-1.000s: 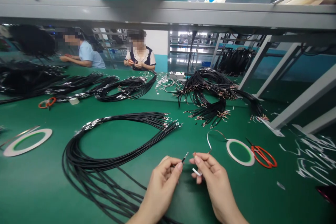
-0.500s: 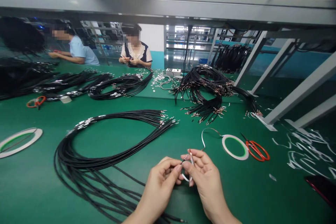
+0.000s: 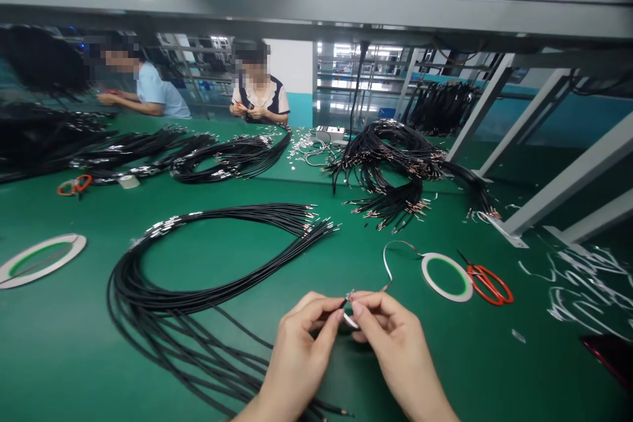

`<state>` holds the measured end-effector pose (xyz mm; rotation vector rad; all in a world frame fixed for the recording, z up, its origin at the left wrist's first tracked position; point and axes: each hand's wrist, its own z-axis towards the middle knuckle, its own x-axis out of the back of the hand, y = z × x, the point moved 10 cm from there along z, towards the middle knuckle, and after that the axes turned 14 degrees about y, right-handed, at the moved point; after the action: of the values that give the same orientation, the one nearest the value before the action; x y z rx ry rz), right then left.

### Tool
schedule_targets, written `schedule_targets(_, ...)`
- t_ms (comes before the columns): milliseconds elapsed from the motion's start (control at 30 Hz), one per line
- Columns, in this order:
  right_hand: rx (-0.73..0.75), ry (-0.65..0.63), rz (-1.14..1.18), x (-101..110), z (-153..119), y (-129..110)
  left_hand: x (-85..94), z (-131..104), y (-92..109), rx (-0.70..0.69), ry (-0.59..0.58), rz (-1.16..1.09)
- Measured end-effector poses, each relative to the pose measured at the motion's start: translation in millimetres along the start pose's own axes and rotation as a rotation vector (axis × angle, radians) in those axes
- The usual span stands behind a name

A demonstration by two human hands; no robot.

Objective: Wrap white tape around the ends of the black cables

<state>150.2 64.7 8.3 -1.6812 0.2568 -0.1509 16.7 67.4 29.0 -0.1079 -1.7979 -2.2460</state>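
Pinch, double: my left hand (image 3: 302, 341), thumb and forefinger pressed on a black cable end (image 3: 343, 303); my right hand (image 3: 388, 335) meeting it, fingertips drawn together about a white strip (image 3: 351, 322).
Table, green (image 3: 49, 343), beneath all.
Cable bundle (image 3: 148, 300), black, looped, left of my hands.
Tape roll (image 3: 426, 273), flat, beyond and right; its loose tail (image 3: 388, 269) runs towards my right hand.
Scissors (image 3: 485, 285), orange-handled, just beside the roll.
Strip, curled between my hands.
Metal tip (image 3: 351, 294), smallest, at the meeting fingertips; whether nipped, I cannot tell.
Hazards, judged: slack left thumb, cable rolls, tip turns askew; strip, if adhesive, catches skin or folds over; snagged tail drags the roll.
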Motion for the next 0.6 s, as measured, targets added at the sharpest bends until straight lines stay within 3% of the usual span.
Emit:
schedule_targets(200,0.026,-0.058,0.021,-4,-1,-3,5.9,-4,6,-0.137,0.047,0.146)
schedule_targets(600,-0.022,-0.077,0.054,-5,-2,0,2.3,-13,16,-0.314,0.052,0.205)
